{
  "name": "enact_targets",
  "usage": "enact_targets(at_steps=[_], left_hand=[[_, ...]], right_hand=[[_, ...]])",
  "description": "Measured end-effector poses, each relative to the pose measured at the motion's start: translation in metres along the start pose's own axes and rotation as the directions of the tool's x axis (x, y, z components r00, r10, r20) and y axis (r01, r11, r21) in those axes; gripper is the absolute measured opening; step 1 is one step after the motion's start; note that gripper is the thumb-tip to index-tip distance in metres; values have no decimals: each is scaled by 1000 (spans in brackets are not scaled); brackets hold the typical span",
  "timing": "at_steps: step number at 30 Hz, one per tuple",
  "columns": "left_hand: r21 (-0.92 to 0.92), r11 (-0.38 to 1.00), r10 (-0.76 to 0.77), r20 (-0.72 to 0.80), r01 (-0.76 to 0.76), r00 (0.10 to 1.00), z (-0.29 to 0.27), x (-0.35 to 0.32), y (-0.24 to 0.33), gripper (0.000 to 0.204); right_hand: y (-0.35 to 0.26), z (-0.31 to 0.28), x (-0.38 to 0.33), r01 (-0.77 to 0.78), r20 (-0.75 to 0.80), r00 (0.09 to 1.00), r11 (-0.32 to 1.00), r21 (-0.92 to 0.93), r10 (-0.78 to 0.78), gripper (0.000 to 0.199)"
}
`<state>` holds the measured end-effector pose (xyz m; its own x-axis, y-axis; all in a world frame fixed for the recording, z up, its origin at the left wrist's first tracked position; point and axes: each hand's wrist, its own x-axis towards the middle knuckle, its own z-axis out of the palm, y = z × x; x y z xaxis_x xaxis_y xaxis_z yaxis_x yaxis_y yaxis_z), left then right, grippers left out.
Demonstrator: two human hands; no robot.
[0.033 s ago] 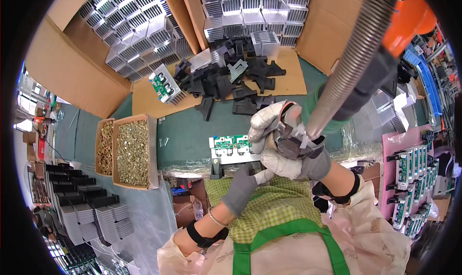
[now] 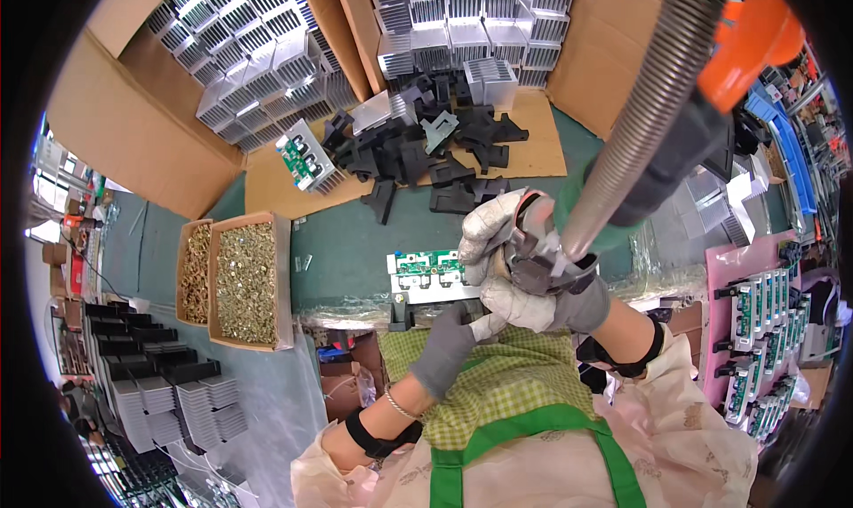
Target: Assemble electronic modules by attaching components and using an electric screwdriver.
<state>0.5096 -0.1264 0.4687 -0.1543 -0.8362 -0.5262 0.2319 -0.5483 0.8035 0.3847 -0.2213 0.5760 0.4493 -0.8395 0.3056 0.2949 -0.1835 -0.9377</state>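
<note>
My right hand (image 2: 524, 268), in a grey glove with worn whitish fingers, is closed round the dark lower end of a power screwdriver (image 2: 653, 166). A ribbed metal hose runs down along this tool, and its tip is hidden behind my fingers. Just left of it lies a circuit board assembly (image 2: 433, 275), a green board with white parts on a pale metal base. At its near left corner sits a black bracket (image 2: 402, 314). My left hand (image 2: 449, 344), gloved in grey, has its fingers curled at the near right edge of that assembly, partly covering it.
Black plastic brackets (image 2: 413, 148) lie heaped on cardboard beyond. Behind them, finned heat sinks (image 2: 449, 33) fill boxes. Another assembly (image 2: 306, 157) leans left of the heap. A box of small brass-coloured screws (image 2: 247, 281) stands left. More boards (image 2: 760, 330) lie on pink sheeting at right.
The power screwdriver and its hose have shifted very slightly to the left at the upper end. Both hands keep their places.
</note>
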Motion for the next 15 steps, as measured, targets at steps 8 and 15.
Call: enact_targets(at_steps=[8, 15], left_hand=[[-109, 994, -4, -4, 4, 1000, 2, -1, 5, 51], [-124, 991, -37, 157, 57, 987, -4, -5, 3, 48]], right_hand=[[-17, -2, 17, 71, 2, 997, 977, 202, -73, 35], [-25, -80, 77, -149, -307, 952, 860, -489, -10, 29]])
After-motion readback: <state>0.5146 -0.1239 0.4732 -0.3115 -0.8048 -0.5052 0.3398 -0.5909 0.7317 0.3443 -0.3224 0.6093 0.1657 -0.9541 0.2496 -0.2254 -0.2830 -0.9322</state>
